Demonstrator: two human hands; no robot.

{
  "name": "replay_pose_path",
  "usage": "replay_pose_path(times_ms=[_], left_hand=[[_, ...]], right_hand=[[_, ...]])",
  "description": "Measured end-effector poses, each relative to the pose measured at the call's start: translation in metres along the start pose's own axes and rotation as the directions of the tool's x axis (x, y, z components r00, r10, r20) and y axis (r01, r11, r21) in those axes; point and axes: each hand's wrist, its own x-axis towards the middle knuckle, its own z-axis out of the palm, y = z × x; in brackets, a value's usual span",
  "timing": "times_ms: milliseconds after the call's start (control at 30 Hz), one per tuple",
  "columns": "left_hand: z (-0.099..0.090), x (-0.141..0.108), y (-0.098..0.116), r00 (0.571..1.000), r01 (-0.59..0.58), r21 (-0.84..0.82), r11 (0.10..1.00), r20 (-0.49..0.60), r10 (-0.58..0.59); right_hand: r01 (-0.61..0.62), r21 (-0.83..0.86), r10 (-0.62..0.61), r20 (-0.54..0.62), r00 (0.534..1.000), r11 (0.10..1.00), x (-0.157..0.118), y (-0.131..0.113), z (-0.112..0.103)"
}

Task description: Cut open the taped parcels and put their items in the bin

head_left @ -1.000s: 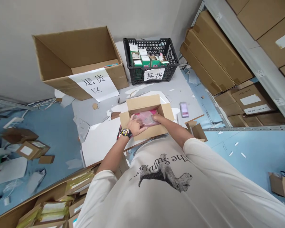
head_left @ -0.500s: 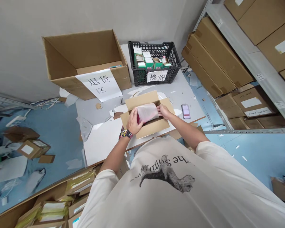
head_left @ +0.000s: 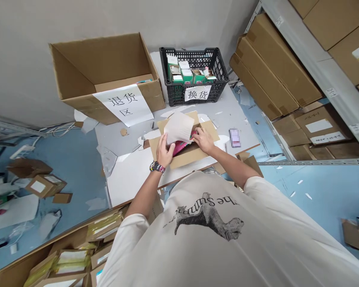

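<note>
Scrap-littered worktable (head_left: 128,179) holds an open carton (head_left: 184,155); left fingers (head_left: 162,146) pinch a white sheet (head_left: 179,127), right fingers (head_left: 198,136) spread beside it.

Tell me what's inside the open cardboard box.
A pink item lies in the cardboard box, partly covered by a white sheet in the left hand; anything beneath it is hidden.

Open carton (head_left: 184,153) on table (head_left: 224,119) — crate (head_left: 176,93) behind, bigger box (head_left: 131,59) to L.

White wrapper (head_left: 178,127), pink packet (head_left: 181,148), black crate (head_left: 174,92)
</note>
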Motion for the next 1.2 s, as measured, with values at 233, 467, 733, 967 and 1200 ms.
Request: replay_pose_path(times_ms=[233, 467, 733, 967, 1200], left_hand=[[-0.012, 0.001, -0.015, 0.998, 0.064, 0.006, 0.998, 0.000, -0.064], [-0.017, 0.005, -0.015, 0.977, -0.050, 0.085, 0.995, 0.209, 0.031], [-0.023, 0.011, 0.002, 0.953, -0.153, 0.166, 0.974, 0.286, 0.101], [-0.027, -0.001, -0.013, 0.762, -0.295, 0.138, 0.945, 0.631, 0.145], [-0.018, -0.016, -0.015, 0.764, -0.338, 0.173, 0.925, 0.625, 0.162]], right_hand=[[0.048, 0.315, 0.033, -0.245, 0.969, 0.948, -0.016, 0.017, -0.014], [0.075, 0.563, 0.273, -0.508, 0.817, 0.823, -0.042, 0.023, -0.028], [0.092, 0.621, 0.431, -0.636, 0.640, 0.779, -0.046, 0.033, -0.043], [0.086, 0.638, 0.474, -0.648, 0.596, 0.765, -0.046, 0.046, -0.039], [0.080, 0.618, 0.458, -0.656, 0.600, 0.782, -0.051, 0.048, -0.038]])
